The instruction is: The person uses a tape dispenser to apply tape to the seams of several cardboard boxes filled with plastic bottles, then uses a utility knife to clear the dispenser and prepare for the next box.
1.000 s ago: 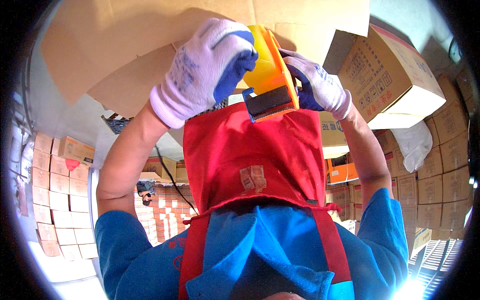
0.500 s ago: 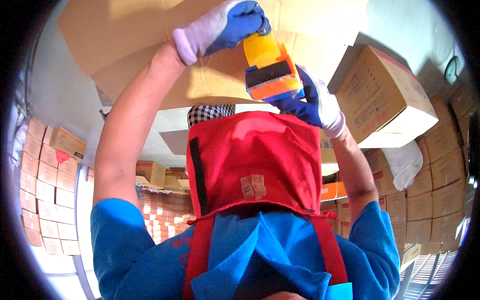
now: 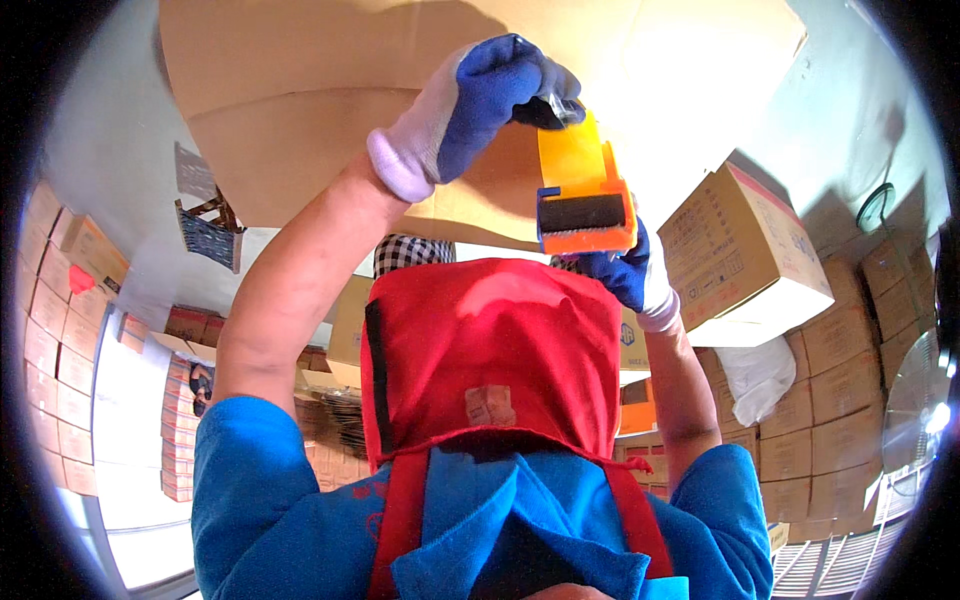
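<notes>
My right hand [image 3: 637, 272], in a blue-and-white work glove, grips an orange-and-blue tape dispenser [image 3: 588, 242] from its right side. Its dark roller and toothed edge face me. A yellow band of tape [image 3: 568, 158] shows above the roller. Just over it, my left hand [image 3: 500, 95], gloved alike, has its fingers closed in a pinch on the tape's end, where a shiny bit of film shows at the fingertips. Behind both hands spreads a large brown cardboard sheet or box panel [image 3: 310, 140]; whether either hand touches it I cannot tell.
A closed carton [image 3: 725, 260] stands to the right of my right hand. Stacked cartons [image 3: 825, 400] line the right side, and more stacked cartons [image 3: 60, 350] stand at the left. A white plastic bag [image 3: 757, 380] hangs below the carton. My red apron [image 3: 490, 340] fills the middle.
Both hands and the tape dispenser have shifted right and slightly down in the picture, as has the whole surrounding scene in part. My left hand stays pinched at the tape above the dispenser.
</notes>
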A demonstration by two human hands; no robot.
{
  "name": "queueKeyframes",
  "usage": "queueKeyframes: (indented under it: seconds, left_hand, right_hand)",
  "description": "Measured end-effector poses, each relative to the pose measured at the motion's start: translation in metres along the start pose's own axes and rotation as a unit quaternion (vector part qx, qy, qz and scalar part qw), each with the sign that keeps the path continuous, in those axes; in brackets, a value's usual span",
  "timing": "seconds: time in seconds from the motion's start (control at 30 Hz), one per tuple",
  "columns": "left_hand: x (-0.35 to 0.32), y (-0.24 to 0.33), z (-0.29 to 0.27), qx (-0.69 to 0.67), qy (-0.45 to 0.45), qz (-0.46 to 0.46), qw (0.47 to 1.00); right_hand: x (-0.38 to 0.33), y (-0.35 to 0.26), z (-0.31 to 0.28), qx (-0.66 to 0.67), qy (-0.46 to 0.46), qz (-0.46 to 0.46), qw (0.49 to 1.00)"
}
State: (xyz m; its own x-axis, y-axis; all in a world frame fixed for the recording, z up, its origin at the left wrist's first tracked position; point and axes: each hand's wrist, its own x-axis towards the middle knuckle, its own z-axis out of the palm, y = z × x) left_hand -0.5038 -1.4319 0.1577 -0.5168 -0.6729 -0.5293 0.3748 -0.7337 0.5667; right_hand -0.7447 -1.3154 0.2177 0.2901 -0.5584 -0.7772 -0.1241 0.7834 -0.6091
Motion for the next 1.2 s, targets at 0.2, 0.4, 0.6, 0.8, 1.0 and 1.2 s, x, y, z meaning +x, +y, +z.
queueKeyframes:
  seconds: [0.2, 0.4, 0.6, 0.8, 1.0, 1.2]
  left_hand:
    - [-0.021, 0.025, -0.02, -0.008, 0.079, 0.075, 0.994]
    - [-0.054, 0.083, -0.068, 0.109, 0.104, 0.123, 0.981]
    - [-0.075, 0.14, -0.097, 0.121, 0.275, 0.208, 0.931]
    - [-0.118, 0.172, -0.158, 0.051, 0.305, 0.224, 0.924]
    - [-0.147, 0.201, -0.166, 0.16, 0.373, 0.264, 0.875]
    - [-0.249, 0.212, -0.267, 0.749, 0.316, 0.154, 0.561]
  right_hand:
    - [0.026, -0.011, 0.005, -0.207, -0.02, -0.18, 0.962]
    - [0.054, -0.03, 0.015, -0.255, -0.041, -0.248, 0.934]
    - [0.09, -0.068, 0.035, -0.319, -0.071, -0.303, 0.895]
    - [0.118, -0.089, 0.051, -0.358, -0.103, -0.331, 0.867]
    - [0.14, -0.101, 0.064, -0.374, -0.126, -0.333, 0.856]
    - [0.158, -0.129, 0.102, -0.394, -0.129, -0.355, 0.838]
